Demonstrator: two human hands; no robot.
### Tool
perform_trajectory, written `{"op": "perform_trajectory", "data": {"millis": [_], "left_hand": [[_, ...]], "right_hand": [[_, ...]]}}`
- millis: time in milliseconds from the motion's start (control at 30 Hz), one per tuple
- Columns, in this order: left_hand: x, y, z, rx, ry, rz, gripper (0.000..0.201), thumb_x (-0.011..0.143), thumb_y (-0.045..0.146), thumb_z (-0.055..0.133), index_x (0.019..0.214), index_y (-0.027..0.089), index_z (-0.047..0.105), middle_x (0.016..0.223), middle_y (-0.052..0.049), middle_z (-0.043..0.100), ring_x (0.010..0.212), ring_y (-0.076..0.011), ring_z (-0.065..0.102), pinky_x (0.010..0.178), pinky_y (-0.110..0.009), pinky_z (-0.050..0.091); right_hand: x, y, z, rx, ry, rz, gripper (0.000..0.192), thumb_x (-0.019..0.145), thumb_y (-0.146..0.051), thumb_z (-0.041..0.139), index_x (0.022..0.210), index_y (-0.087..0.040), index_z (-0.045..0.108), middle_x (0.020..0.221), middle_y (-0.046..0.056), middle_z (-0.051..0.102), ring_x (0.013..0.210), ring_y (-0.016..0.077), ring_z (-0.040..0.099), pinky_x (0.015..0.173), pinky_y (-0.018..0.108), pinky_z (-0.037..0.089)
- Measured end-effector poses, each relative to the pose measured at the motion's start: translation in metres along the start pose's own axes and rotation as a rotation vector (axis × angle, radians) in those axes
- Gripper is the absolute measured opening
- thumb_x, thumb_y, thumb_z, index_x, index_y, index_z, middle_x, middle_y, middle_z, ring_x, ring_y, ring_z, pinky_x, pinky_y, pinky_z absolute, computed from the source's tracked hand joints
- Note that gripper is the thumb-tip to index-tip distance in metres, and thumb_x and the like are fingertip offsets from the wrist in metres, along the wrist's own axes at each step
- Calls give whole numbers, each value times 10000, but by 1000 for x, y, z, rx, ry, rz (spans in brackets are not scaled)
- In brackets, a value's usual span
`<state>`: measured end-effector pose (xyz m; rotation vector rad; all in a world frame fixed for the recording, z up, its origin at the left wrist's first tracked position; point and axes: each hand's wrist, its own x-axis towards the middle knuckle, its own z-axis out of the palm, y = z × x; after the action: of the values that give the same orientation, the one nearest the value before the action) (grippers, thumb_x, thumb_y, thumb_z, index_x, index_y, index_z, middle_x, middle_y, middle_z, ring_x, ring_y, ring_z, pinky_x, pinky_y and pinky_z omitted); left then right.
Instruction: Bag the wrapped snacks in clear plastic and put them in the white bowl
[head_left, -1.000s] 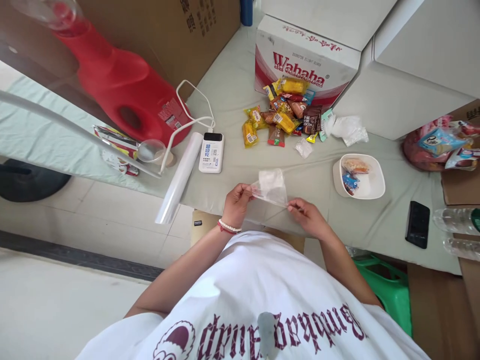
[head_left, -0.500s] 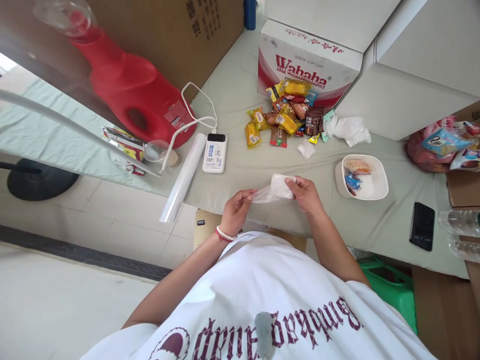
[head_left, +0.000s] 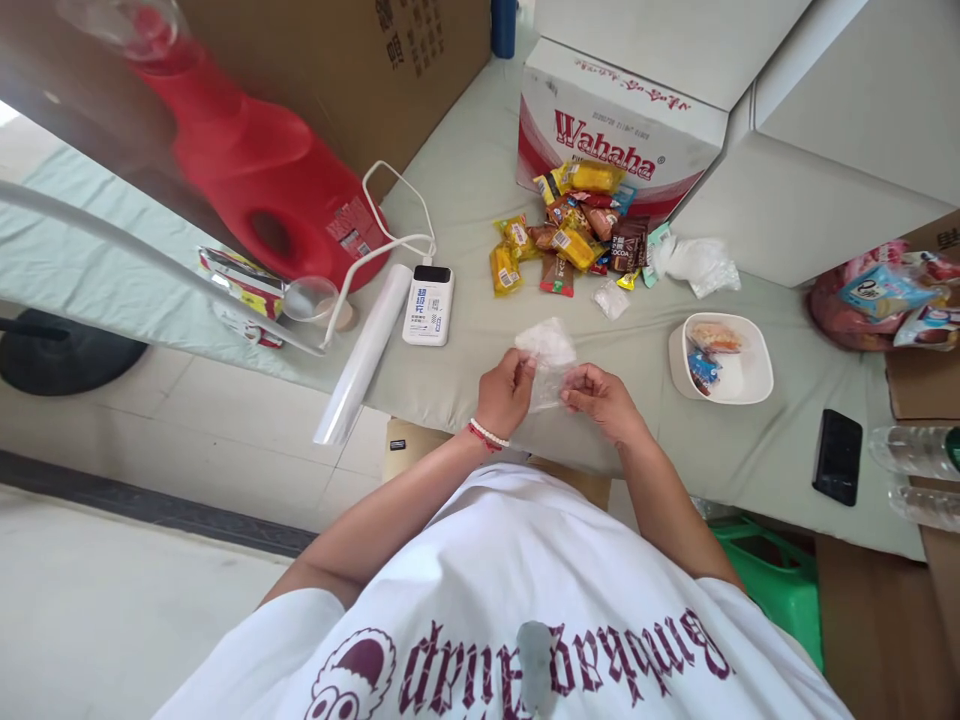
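Observation:
Just in front of my body, both hands hold a thin translucent plastic piece (head_left: 547, 345), whitish and folded; whether it is a bag or a film I cannot tell. My left hand (head_left: 504, 397) pinches its left edge between thumb and fingers. On the other side, my right hand (head_left: 604, 402) grips the lower right edge with bent fingertips. Beyond the hands lies a small clear crumpled packet (head_left: 611, 298). Behind that is a pile of wrapped snacks (head_left: 577, 245) in yellow, brown and red wrappers, with a crumpled white plastic bag (head_left: 701, 265) beside it.
A white bowl (head_left: 759, 360) with wrapped snacks stands to the right, near a black phone (head_left: 838, 457). Leftward lie a white power bank (head_left: 428, 318) with its cable, a clear plastic roll (head_left: 364, 360) overhanging the edge, and a red jug (head_left: 277, 170). A Wahaha box (head_left: 555, 110) stands behind.
My left hand has moved right, closer to my right hand. The plastic, stretched sideways between the hands before, now spreads out flatter, and my right hand has shifted its grip lower.

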<state>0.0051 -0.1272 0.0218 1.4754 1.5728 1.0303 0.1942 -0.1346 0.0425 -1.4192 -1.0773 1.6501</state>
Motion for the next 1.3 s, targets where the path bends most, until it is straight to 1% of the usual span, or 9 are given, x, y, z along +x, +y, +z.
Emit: {"op": "perform_trajectory", "data": {"millis": [233,367,467,633,833,933,1033,1233,1300], "left_hand": [[11,-18,9,-553,138,-401,123,817,332,567,795,234,495,689,42,542,632,-126,513,630,-254,436],[10,-14,5,-559,-45,-263,381,697,319,673,1049,230,559,884,9,662,822,-165,623,780,-296,494],[16,-4,5,-299,-83,-177,564,666,323,772,1180,231,560,851,27,640,811,-177,612,806,-316,468],[39,8,14,19,-192,-44,174,686,203,751,817,229,639,621,56,516,627,-155,492,669,-304,368],[47,3,28,-470,-69,-223,211,715,260,754,871,220,617,551,95,458,556,-122,510,622,-263,413],[43,-3,34,-699,40,-393,264,736,320,763,820,228,531,603,87,493,586,-114,562,622,-254,466],[37,-5,36,-728,112,-454,343,826,460,726,796,238,466,616,86,466,517,-93,483,515,-237,407],[18,12,32,-505,27,-212,442,893,655,641,825,247,485,620,77,472,492,-99,454,505,-251,401],[15,16,29,-416,33,-137,433,903,654,633,833,243,517,635,65,513,534,-111,507,551,-256,433]], "right_hand": [[-21,30,5,-14,161,-43,325,737,-521,780,839,-246,639,789,-11,605,687,148,541,660,310,550],[-31,35,3,-209,197,-140,241,847,-488,684,893,-251,688,872,27,640,763,180,584,678,316,541],[-36,28,-2,-426,192,-346,204,943,-377,592,990,-266,757,918,45,635,809,183,609,734,330,527],[-47,16,-8,-643,165,-520,294,991,-285,507,1099,-288,781,917,56,609,829,192,620,769,351,532],[-60,33,-14,-473,437,-332,278,985,-436,575,1140,-265,730,985,64,655,828,208,639,772,369,549],[-64,49,-17,-246,372,-132,306,937,-517,624,1071,-250,695,909,37,663,706,181,605,692,349,546],[-64,51,-23,-276,233,-62,390,900,-575,653,1097,-241,695,978,70,681,825,214,641,741,373,568],[-36,15,-10,-539,136,-333,964,677,-581,885,1506,-271,502,1523,168,509,1406,358,479,1107,540,468],[-15,8,2,-443,120,-334,846,713,-575,846,1440,-256,553,1472,156,568,1358,336,530,1080,505,492]]}}
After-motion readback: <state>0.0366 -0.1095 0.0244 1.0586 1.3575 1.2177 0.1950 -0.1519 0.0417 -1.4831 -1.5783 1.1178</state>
